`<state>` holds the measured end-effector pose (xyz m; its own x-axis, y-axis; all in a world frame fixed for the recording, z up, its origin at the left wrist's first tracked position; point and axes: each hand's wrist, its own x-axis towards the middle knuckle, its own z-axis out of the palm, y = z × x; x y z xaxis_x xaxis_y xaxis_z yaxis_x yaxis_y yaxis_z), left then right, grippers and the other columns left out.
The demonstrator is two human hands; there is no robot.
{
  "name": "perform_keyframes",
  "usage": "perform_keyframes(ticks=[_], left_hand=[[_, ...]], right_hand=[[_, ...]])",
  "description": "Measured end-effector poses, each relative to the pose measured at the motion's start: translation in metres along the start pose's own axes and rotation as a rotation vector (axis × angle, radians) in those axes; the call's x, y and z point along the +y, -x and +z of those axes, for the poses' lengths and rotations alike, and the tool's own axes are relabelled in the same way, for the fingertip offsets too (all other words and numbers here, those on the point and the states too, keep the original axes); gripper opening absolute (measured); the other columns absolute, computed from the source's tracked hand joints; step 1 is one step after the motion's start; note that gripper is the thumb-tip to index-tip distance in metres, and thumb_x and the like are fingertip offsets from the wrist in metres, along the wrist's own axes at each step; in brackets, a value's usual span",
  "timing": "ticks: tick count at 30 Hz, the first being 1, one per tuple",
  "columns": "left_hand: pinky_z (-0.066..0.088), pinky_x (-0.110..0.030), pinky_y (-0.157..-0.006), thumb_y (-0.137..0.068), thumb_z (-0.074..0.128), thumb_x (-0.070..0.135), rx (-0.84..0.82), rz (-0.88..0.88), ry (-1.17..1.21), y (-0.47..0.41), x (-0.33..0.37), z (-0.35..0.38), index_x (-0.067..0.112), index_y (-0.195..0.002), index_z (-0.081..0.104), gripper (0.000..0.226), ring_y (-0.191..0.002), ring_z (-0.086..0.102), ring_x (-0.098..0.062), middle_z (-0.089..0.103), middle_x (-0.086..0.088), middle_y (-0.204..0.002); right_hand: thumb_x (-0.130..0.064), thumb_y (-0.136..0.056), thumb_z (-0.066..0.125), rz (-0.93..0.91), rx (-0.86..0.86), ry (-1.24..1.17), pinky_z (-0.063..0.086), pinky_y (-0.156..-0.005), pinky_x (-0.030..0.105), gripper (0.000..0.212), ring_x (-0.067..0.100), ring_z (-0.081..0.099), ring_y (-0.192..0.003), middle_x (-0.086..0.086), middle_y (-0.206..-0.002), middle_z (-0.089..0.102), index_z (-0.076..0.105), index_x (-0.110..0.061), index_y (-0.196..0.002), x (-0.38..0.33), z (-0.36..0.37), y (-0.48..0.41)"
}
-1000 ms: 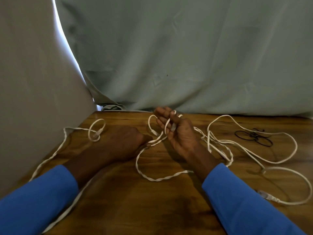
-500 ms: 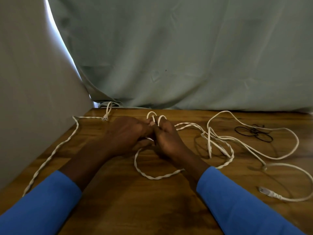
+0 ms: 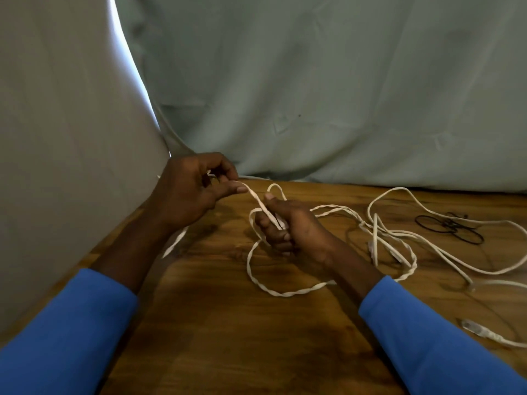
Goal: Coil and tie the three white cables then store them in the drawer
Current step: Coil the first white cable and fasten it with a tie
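Note:
A twisted white cable (image 3: 288, 292) lies in a loop on the wooden table (image 3: 228, 323). My right hand (image 3: 288, 226) grips small loops of this cable near the table's middle. My left hand (image 3: 191, 192), raised at the left by the cloth, pinches a flat stretch of the same cable between thumb and fingers; the strand runs taut down to my right hand. More white cables (image 3: 427, 238) sprawl tangled to the right, and one plug end (image 3: 473, 329) lies at the front right. No drawer is in view.
Black elastic ties (image 3: 450, 229) lie at the back right of the table. Grey-green cloth (image 3: 313, 95) hangs behind the table and a pale cloth (image 3: 57, 138) closes off the left side.
My left hand has lifted away from my right hand, up and to the left, drawing a stretch of cable out. My right hand has shifted slightly right, still holding the loops.

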<state>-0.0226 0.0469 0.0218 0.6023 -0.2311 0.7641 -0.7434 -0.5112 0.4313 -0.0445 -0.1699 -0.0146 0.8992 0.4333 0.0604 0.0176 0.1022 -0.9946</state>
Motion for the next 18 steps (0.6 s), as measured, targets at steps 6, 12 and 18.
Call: perform_keyframes(ticks=[6, 12, 18], left_hand=[[0.055, -0.037, -0.072, -0.088, 0.078, 0.033, -0.033, -0.064, -0.061, 0.011, -0.018, 0.024, 0.023, -0.096, 0.077, 0.013, -0.074, 0.065, -0.009, 0.073, 0.008, -0.089], [0.042, -0.028, -0.079, -0.1, 0.057, 0.03, -0.43, 0.045, -0.253, 0.021, -0.002, 0.057, 0.035, -0.14, 0.058, 0.041, -0.105, 0.064, -0.015, 0.071, 0.005, -0.119], [0.05, -0.033, -0.086, -0.1, 0.059, 0.038, -0.716, 0.044, -0.276, 0.021, 0.01, 0.065, 0.036, -0.121, 0.069, 0.023, -0.108, 0.063, -0.009, 0.07, 0.013, -0.119]], right_hand=[[-0.04, -0.108, 0.037, 0.046, -0.293, -0.423, 0.021, -0.047, 0.029, 0.041, 0.006, 0.028, -0.033, -0.009, -0.046, 0.034, 0.051, -0.02, -0.075, 0.008, -0.003, -0.003], [-0.033, -0.11, 0.033, -0.183, 0.036, -0.799, 0.042, -0.044, 0.022, 0.042, 0.008, 0.04, -0.034, -0.005, -0.046, 0.04, 0.049, -0.017, -0.075, -0.008, -0.011, -0.005], [-0.032, -0.112, 0.035, -0.409, 0.474, -0.689, 0.059, -0.054, 0.027, 0.044, 0.022, 0.074, -0.059, 0.004, -0.058, 0.066, 0.054, -0.011, -0.079, -0.014, -0.044, -0.01]])
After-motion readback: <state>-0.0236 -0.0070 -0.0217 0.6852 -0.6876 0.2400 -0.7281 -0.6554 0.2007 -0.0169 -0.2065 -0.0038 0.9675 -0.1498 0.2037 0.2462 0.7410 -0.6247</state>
